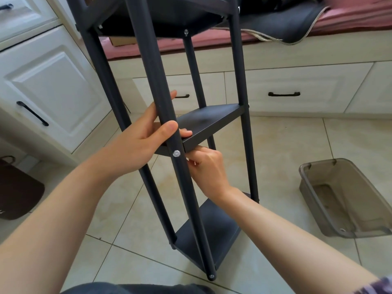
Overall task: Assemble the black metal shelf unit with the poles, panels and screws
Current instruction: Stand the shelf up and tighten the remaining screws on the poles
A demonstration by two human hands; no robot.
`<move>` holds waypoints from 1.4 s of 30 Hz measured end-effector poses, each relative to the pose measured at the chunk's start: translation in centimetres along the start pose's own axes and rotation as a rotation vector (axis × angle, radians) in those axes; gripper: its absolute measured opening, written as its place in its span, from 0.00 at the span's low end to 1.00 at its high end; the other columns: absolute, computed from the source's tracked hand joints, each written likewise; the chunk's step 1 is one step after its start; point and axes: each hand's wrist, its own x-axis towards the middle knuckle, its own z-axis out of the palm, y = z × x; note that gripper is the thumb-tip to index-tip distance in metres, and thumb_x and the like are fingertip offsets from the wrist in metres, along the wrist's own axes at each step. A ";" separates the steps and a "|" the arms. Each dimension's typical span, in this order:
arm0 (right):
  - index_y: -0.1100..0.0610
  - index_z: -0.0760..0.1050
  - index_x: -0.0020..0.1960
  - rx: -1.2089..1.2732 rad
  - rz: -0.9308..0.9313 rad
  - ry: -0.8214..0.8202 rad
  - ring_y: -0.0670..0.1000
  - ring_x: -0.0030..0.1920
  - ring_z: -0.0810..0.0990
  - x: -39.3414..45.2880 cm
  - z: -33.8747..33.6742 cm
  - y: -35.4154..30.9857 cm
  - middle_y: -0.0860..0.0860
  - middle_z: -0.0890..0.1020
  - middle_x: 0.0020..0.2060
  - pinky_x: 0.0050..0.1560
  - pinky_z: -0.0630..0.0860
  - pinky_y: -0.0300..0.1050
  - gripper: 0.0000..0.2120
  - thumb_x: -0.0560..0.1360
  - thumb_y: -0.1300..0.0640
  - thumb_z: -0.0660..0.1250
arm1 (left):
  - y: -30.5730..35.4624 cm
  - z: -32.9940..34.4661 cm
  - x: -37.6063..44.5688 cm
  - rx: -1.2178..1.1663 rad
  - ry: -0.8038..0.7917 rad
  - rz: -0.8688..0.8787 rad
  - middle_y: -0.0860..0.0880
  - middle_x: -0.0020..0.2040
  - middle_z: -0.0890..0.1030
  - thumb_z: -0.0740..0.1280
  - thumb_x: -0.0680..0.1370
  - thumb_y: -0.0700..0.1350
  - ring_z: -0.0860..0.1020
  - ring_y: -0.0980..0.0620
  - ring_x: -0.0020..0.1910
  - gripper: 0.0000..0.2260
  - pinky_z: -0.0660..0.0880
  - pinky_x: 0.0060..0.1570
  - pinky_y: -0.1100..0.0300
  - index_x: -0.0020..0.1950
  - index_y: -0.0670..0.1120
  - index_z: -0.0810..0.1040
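The black metal shelf unit stands upright on the tiled floor, with a bottom panel [210, 234], a middle panel [212, 122] and an upper panel [169, 18]. My left hand [140, 134] grips the near pole [157, 81] just above a silver screw [176, 153], its fingertips on the middle panel. My right hand [206, 166] reaches under the middle panel's near corner beside that screw, fingers curled; whether it holds anything is hidden. Another screw [186, 31] sits in the back pole, and one [211, 276] at the near pole's foot.
A translucent grey plastic bin [347, 200] lies on the floor to the right. White cabinets [53, 85] with black handles line the left and back. A pink-cushioned bench [318, 26] with dark cloth is behind. A brown mat [17, 192] lies at the left.
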 end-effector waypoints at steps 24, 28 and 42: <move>0.63 0.81 0.48 0.104 0.112 -0.029 0.42 0.36 0.72 -1.9 -1.1 0.5 0.46 0.77 0.39 0.40 0.67 0.25 0.08 0.79 0.60 0.64 | 0.6 0.0 -0.1 -0.002 0.000 0.004 0.61 0.53 0.85 0.56 0.77 0.59 0.80 0.65 0.58 0.30 0.71 0.68 0.60 0.80 0.61 0.52; 0.63 0.80 0.49 0.100 0.123 -0.044 0.43 0.36 0.74 -2.5 -2.9 0.3 0.43 0.75 0.40 0.39 0.71 0.30 0.14 0.80 0.55 0.61 | 0.6 0.1 -0.4 -0.024 -0.002 -0.002 0.60 0.54 0.85 0.56 0.78 0.60 0.79 0.64 0.60 0.29 0.69 0.72 0.49 0.79 0.63 0.53; 0.61 0.83 0.49 0.092 0.161 -0.085 0.35 0.36 0.75 -1.2 -3.8 -0.4 0.38 0.77 0.38 0.41 0.69 0.27 0.06 0.78 0.63 0.67 | 0.5 -0.3 -0.8 -0.001 -0.005 -0.038 0.62 0.56 0.84 0.55 0.79 0.59 0.78 0.67 0.60 0.29 0.68 0.63 0.66 0.80 0.62 0.51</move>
